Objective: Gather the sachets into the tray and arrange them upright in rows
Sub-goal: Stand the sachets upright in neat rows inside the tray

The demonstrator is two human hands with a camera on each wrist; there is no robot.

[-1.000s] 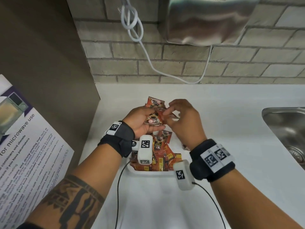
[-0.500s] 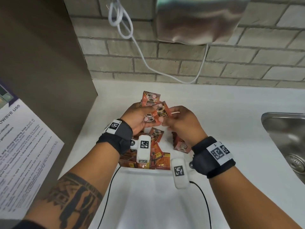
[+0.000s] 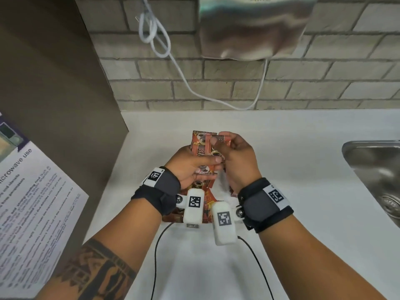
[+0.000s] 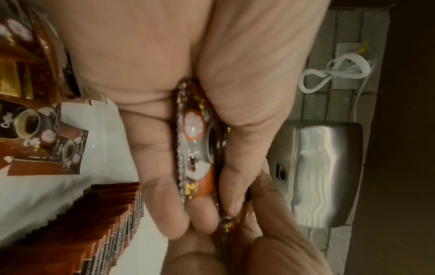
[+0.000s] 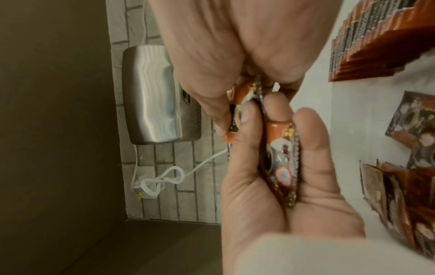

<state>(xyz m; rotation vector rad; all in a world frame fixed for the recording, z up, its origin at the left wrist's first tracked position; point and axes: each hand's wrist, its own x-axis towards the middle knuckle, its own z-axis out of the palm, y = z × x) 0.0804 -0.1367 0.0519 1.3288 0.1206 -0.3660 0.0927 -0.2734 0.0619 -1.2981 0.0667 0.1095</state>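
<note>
Both hands meet above the white tray point(image 3: 224, 197), which is mostly hidden under my wrists. My left hand point(image 3: 195, 164) grips a small stack of orange-brown coffee sachets point(image 3: 201, 148) edge-up between thumb and fingers; the stack point(image 4: 196, 148) shows edge-on in the left wrist view. My right hand point(image 3: 233, 154) pinches one sachet point(image 3: 224, 139) against the right side of that stack; this sachet point(image 5: 235, 119) shows between the thumb and fingers in the right wrist view. A row of sachets point(image 4: 113, 219) stands upright in the tray, and loose sachets point(image 4: 47, 141) lie flat on its floor.
A steel sink point(image 3: 376, 169) is sunk into the white counter point(image 3: 303, 169) at the right. A brown panel point(image 3: 54, 105) with a microwave notice point(image 3: 32, 202) walls the left. A hand dryer point(image 3: 253, 27) and a knotted white cable point(image 3: 155, 37) hang on the brick wall behind.
The right hand has brought its sachet in against the left hand's stack, and the held sachets have turned more upright. The head view has dropped slightly.
</note>
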